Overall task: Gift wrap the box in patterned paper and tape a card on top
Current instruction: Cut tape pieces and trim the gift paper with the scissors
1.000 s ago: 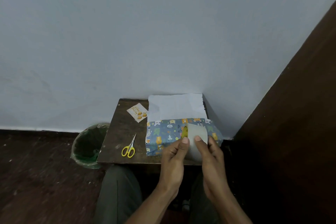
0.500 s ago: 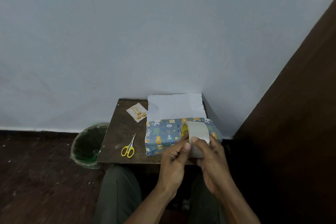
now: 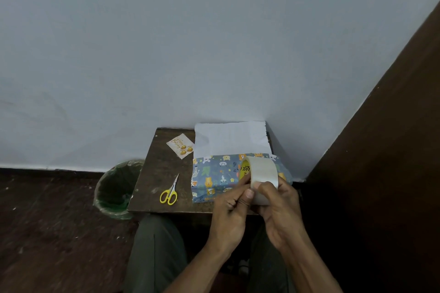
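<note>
A box partly covered in blue animal-patterned paper [image 3: 219, 173] lies on a small dark wooden table [image 3: 157, 173]. The white underside of the paper [image 3: 231, 138] stands up against the wall behind it. Just in front of the box I hold a wide roll of clear tape [image 3: 262, 173]. My right hand [image 3: 281, 211] grips the roll from below and the right. My left hand [image 3: 231, 211] pinches at the roll's surface with thumb and fingertips. A small birthday card [image 3: 180, 145] with gold balloons lies at the table's back left.
Yellow-handled scissors [image 3: 170, 191] lie on the table left of the box. A green-lined waste bin [image 3: 116, 188] stands on the floor to the table's left. A dark brown panel [image 3: 381, 173] rises close on the right. My knees sit under the table's front edge.
Both hands have shifted slightly right with the tape roll and turned it. My left thumb and fingers now pick lower on its surface.
</note>
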